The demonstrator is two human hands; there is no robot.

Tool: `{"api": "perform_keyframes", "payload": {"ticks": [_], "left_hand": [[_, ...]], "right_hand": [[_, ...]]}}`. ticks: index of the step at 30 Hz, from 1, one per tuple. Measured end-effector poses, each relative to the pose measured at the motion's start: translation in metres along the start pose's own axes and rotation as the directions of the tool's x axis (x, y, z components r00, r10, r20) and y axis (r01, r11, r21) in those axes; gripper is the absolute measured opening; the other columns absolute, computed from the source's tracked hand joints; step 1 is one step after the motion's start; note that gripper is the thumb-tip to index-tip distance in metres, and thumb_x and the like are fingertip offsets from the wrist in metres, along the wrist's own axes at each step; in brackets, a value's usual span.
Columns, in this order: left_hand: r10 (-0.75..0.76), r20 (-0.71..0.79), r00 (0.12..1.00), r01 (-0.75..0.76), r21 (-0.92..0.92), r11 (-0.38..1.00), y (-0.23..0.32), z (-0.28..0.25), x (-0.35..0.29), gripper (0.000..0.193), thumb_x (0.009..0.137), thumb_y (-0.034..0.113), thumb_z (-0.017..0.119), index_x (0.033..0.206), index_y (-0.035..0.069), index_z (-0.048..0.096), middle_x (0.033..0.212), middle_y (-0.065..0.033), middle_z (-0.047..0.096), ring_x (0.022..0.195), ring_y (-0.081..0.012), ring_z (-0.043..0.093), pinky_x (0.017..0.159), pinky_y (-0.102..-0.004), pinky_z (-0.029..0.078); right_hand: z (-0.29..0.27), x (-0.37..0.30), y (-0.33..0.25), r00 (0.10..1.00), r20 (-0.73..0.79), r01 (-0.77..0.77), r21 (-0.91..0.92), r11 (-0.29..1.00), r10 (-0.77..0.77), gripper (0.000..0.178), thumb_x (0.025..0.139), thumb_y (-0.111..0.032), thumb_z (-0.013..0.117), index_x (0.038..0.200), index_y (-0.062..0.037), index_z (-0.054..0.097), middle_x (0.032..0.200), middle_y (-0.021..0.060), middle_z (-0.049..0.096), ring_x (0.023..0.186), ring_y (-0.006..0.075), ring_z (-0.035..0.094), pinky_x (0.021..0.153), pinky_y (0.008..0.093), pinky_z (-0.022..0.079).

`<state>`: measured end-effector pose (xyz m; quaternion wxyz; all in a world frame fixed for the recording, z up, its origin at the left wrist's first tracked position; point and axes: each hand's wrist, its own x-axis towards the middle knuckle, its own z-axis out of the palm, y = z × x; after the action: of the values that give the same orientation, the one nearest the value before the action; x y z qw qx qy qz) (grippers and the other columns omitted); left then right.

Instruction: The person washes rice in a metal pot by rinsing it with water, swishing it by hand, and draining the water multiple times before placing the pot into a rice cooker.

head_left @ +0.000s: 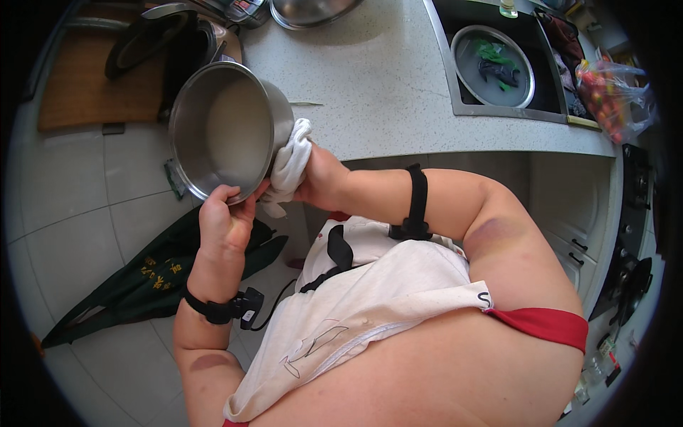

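Note:
A stainless steel pot (224,128) is tilted on its side in the air, its open mouth facing me, just off the counter edge. My left hand (226,217) grips its lower rim with fingers curled over the edge. My right hand (320,178) presses a bunched white cloth (292,160) against the pot's outer wall on the right side. The inside of the pot looks bare and shiny.
A speckled grey counter (377,78) runs behind the pot. A sink (548,99) holds a round metal basin (496,65) with green leaves. A bag of red fruit (612,92) lies at the right. A dark green cloth (142,281) lies on the tiled floor.

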<state>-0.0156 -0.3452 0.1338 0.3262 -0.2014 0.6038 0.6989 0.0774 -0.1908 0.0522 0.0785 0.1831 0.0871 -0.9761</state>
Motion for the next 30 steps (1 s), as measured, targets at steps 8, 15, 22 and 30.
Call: {"api": "perform_keyframes", "payload": {"ticks": [8,15,22,30], "left_hand": [[0.049,-0.079,0.996,-0.057,-0.1,0.993,-0.003,-0.012,0.001,0.043,0.08,-0.006,0.042,0.123,-0.012,0.045,0.121,-0.022,0.056,0.112,-0.0416,0.058,0.099,-0.0587,0.051],[0.015,-0.023,1.0,-0.017,-0.099,0.995,-0.007,-0.023,0.016,0.044,0.08,-0.006,0.042,0.124,-0.013,0.044,0.122,-0.0239,0.056,0.111,-0.044,0.059,0.099,-0.0593,0.051],[-0.052,-0.013,0.999,0.051,-0.082,0.995,-0.009,-0.034,0.029,0.039,0.081,-0.005,0.043,0.119,-0.014,0.046,0.118,-0.0229,0.059,0.108,-0.0405,0.061,0.098,-0.059,0.051],[-0.137,-0.03,0.99,0.138,0.015,0.99,-0.013,-0.048,0.056,0.031,0.083,-0.001,0.048,0.114,-0.005,0.051,0.11,-0.0168,0.062,0.098,-0.0315,0.065,0.086,-0.0482,0.058]], "right_hand": [[-0.056,0.002,-0.041,0.84,0.27,0.147,-0.948,-0.282,-0.47,0.05,0.092,-0.046,0.056,0.13,-0.0126,0.054,0.137,0.0194,0.051,0.125,0.0319,0.052,0.104,0.0513,0.043],[-0.104,0.061,-0.033,0.95,0.312,0.095,-0.373,-0.923,-0.029,0.054,0.096,-0.052,0.044,0.143,-0.0266,0.046,0.155,0.0154,0.03,0.144,0.0397,0.026,0.109,0.0701,0.018],[-0.108,0.09,-0.161,0.812,0.147,-0.487,-0.36,-0.795,-0.564,0.056,0.099,-0.048,0.028,0.149,-0.0253,0.038,0.159,0.0113,0.027,0.146,0.03,0.028,0.116,0.0594,0.015],[-0.153,0.058,-0.288,0.485,0.015,-0.802,-0.392,-0.451,-0.874,0.062,0.092,-0.057,0.039,0.148,-0.0298,0.04,0.159,0.0135,0.027,0.147,0.0287,0.023,0.116,0.0553,0.018]]}}
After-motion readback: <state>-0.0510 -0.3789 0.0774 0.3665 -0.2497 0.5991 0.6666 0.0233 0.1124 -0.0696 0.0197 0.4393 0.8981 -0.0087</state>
